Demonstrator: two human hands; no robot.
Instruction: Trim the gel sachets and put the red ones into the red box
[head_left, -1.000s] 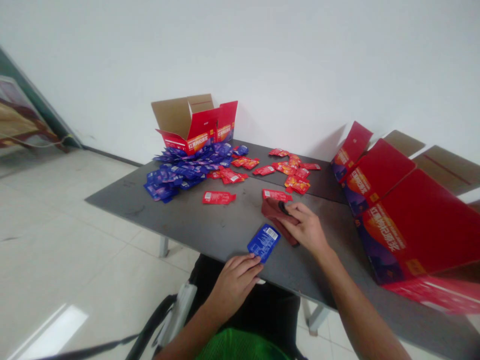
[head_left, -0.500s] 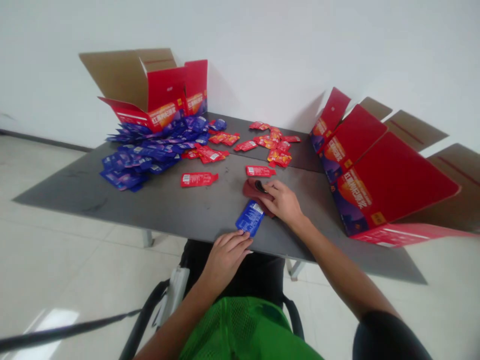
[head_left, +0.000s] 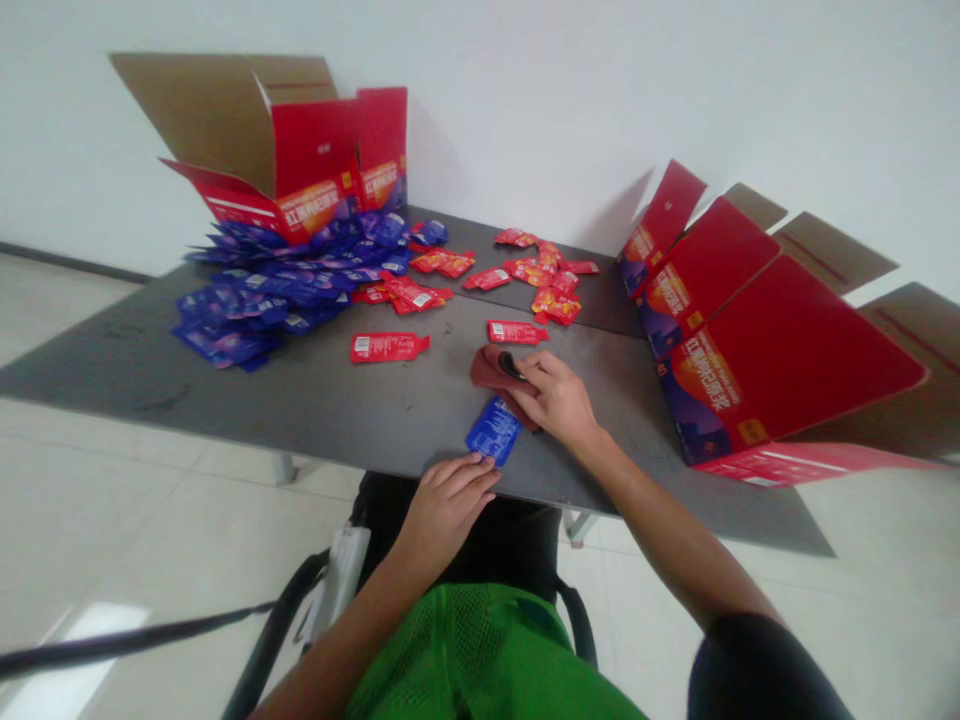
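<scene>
A blue pouch (head_left: 493,431) with pale print lies flat near the table's front edge. My left hand (head_left: 452,490) rests its outstretched fingers on the pouch's near end. In my right hand (head_left: 556,397), the fingers are closed on a reddish-brown cloth (head_left: 491,368), with a small black thing showing beside the fingertips. The cloth touches the pouch's far end and partly covers it. Just beyond the cloth lies a red pouch (head_left: 517,332), and another red pouch (head_left: 389,347) lies to its left.
A heap of blue pouches (head_left: 277,290) covers the table's left part, before an open red carton (head_left: 315,150). Several red pouches (head_left: 551,270) lie scattered at the back. On the right stands another open red carton (head_left: 795,350). The grey table (head_left: 360,420) meets a white wall.
The cloth in my right hand has slid slightly left relative to the blue pouch. My left hand keeps its place on the pouch. The whole view has shifted a little.
</scene>
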